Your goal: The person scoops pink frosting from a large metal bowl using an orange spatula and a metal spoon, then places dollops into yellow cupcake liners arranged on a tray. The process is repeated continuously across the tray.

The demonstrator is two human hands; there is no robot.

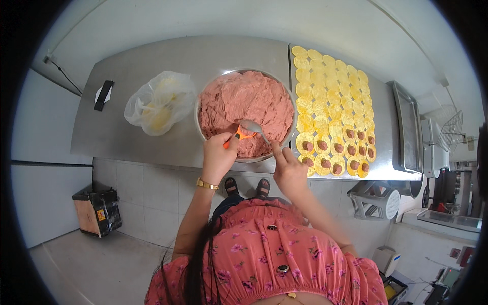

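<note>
A wide metal bowl (292, 133) on the steel table is heaped with pink ground meat (244, 96). Over the near part of the meat, my left hand (220, 151) grips an orange scoop (246, 133) with some meat in it. My right hand (288, 166) holds a metal spoon (251, 126) by its handle, its bowl right at the scoop. To the right, yellow round wrappers (325, 94) lie in rows on the table. Several in the nearest rows carry a small lump of meat (307, 146); the farther ones are bare.
Left of the bowl lies a clear plastic bag (160, 104) with yellow rounds inside. A black strip-like object (103, 95) rests near the table's left end. Metal trays (406, 127) stand at the right end. Below are a grey stool (373, 201) and a cardboard box (96, 212).
</note>
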